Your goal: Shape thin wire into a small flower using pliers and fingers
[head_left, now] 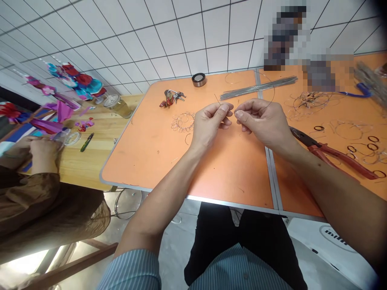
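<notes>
Thin wire (273,90) curves up from my right hand and arcs over the table. My left hand (211,119) pinches a part of the wire, and a short end pokes up above its fingers. Close beside it, my right hand (261,119) pinches the wire between thumb and forefinger. The fingertips of both hands almost meet above the orange table (169,161). A flower-like ring of looped wire (183,122) lies just left of my left hand. Behind the hands rests a bundle of straight wires (258,88). Red-handled pliers (332,151) lie partly under my right forearm.
A roll of tape (198,79) and a bunch of keys (173,98) sit toward the back. Tangled wire (311,100) and small dark rings (373,147) lie at right. At left, a co-worker's hands (44,147) work near a wooden table (90,161) holding a jar (117,105) and a cutter (87,142).
</notes>
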The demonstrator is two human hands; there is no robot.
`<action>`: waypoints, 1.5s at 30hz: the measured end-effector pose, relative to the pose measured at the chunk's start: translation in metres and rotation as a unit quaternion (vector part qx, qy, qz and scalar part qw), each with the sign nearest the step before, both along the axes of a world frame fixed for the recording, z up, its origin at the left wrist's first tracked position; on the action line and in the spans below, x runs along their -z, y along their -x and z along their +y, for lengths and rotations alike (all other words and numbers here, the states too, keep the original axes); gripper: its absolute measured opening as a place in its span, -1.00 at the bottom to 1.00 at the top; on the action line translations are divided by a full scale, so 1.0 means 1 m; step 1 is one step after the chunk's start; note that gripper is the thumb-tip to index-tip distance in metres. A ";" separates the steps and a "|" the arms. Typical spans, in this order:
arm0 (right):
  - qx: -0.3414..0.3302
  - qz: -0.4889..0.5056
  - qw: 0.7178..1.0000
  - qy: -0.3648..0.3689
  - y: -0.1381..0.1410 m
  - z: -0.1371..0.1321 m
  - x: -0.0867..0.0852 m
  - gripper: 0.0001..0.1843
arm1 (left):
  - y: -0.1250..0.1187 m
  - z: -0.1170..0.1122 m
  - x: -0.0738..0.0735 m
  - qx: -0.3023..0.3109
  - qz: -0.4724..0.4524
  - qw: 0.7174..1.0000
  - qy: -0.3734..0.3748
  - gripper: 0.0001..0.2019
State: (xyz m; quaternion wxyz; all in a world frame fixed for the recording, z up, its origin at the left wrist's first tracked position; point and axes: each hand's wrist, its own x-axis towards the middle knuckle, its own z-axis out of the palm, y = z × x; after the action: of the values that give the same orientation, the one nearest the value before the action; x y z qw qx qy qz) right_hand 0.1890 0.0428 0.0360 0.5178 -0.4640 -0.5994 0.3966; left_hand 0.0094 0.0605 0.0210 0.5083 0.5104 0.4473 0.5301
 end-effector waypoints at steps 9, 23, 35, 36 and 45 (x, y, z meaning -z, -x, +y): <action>0.020 0.001 0.999 0.029 -0.007 0.007 0.006 -0.67 | 0.008 0.003 -0.002 0.041 0.045 0.998 0.000 -0.80; 0.058 0.022 0.997 0.034 -0.016 0.017 0.011 -0.64 | 0.006 -0.007 0.010 0.175 0.489 0.846 -0.122 -0.86; 0.060 0.030 0.997 0.046 -0.015 0.016 0.010 -0.63 | 0.003 -0.003 0.019 0.184 0.505 0.831 -0.144 -0.78; 0.061 0.032 0.996 0.049 -0.015 0.016 0.010 -0.63 | 0.004 0.000 0.019 0.177 0.489 0.842 -0.141 -0.78; 0.071 0.015 0.995 0.064 -0.008 0.012 0.006 -0.65 | 0.023 0.029 0.011 -0.006 0.000 0.998 0.069 -0.83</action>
State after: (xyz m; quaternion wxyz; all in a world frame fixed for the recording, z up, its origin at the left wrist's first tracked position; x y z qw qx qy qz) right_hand 0.1969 0.0551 0.0298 0.5223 -0.5316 -0.5308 0.4035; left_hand -0.0140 0.0895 0.0099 0.5387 0.4715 0.4858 0.5015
